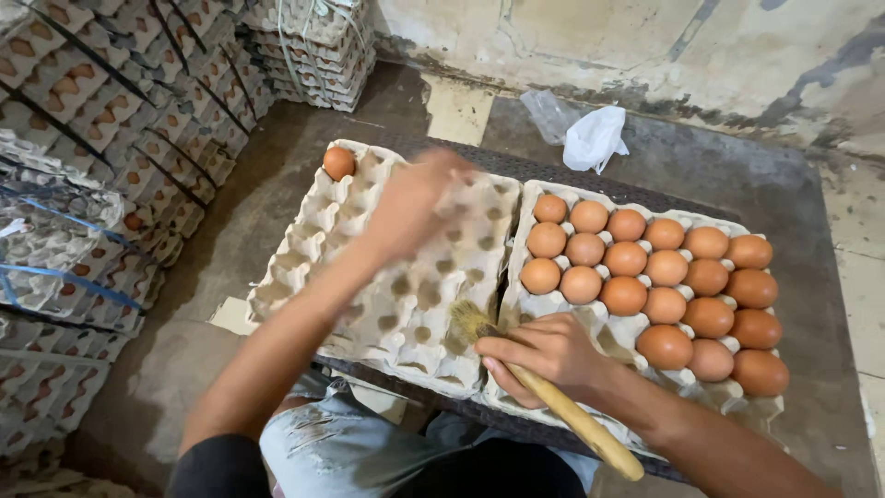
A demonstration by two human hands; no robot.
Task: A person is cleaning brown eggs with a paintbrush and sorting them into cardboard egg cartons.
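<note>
**Q:** Setting?

**R:** Stained concrete floor (277,194) and a patchy, peeling wall (645,46). A dark table (793,231) carries 2 grey pulp egg trays side by side, edges touching.

**Q:** Tray contents?

**R:** Left tray (304,267): 1 brown egg (338,163) in the far left corner cup; the other visible cups are bare. Right tray (553,304): brown eggs (664,272) fill most cups; the near left cups stand vacant.

**Q:** Left hand?

**R:** Left hand (415,198) reaches out over the far middle of the left tray. Motion blur hides the fingers, so I cannot tell whether the grip is spread or closed, nor whether it holds anything.

**Q:** Right hand?

**R:** Right hand (544,355) sits at the near seam between the 2 trays. Grip: fingers wrapped tight around the wooden handle of a brush (553,397). The handle runs back toward the person and to the right; the pale bristles (470,320) point away, over the near right cups of the left tray.

**Q:** Surroundings?

**R:** Stacks of egg trays (101,138) strapped with blue and black bands stand at left, and 1 tied stack (313,41) stands against the wall. White plastic bags (590,138) lie beyond the table. Torn pale jeans (332,443) show at the bottom edge.
</note>
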